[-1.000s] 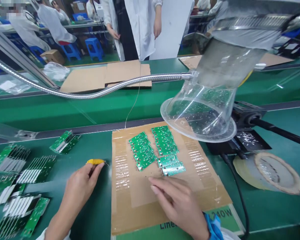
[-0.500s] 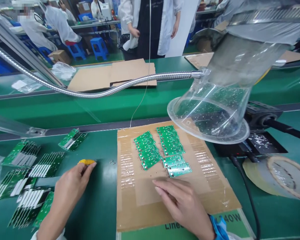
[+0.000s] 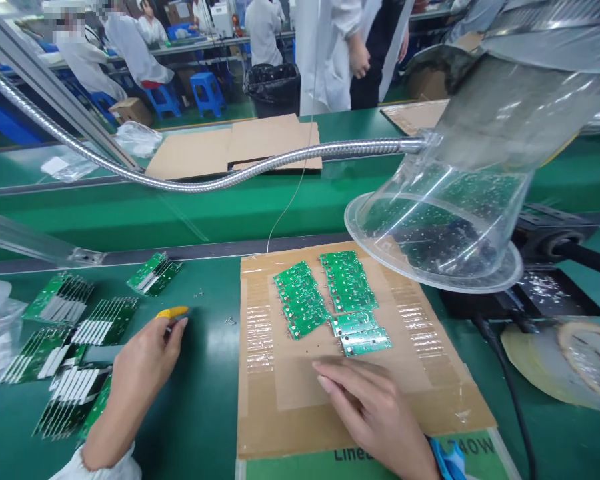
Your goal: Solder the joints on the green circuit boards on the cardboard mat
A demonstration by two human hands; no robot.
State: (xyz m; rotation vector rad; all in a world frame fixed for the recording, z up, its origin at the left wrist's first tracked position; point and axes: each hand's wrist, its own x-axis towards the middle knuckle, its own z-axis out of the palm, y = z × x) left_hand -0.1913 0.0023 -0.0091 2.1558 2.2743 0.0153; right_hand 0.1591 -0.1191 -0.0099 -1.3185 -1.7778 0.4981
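Observation:
My left hand [image 3: 144, 377] is shut on a small yellow-handled tool [image 3: 172, 312] above the green bench mat [image 3: 205, 413]. Its tip is too small to make out. A few tiny screws [image 3: 229, 321] lie just right of that hand. My right hand [image 3: 373, 417] rests empty on a taped cardboard sheet [image 3: 265, 420], just below several green circuit boards [image 3: 300, 300] laid out in groups. To my left, more green boards with white strips [image 3: 105, 321] stand in several batches near my left hand.
A clear plastic hood [image 3: 437, 227] on a metal gooseneck [image 3: 280, 157] hangs over the cardboard's upper right. A black stand [image 3: 520, 300] and a tape roll [image 3: 565, 367] sit to the right. Beyond the bench stand people in white coats.
The whole view has slid right as my head turned left. My left hand and the yellow-handled tool have drawn back left from the screws. My right hand stays on the cardboard.

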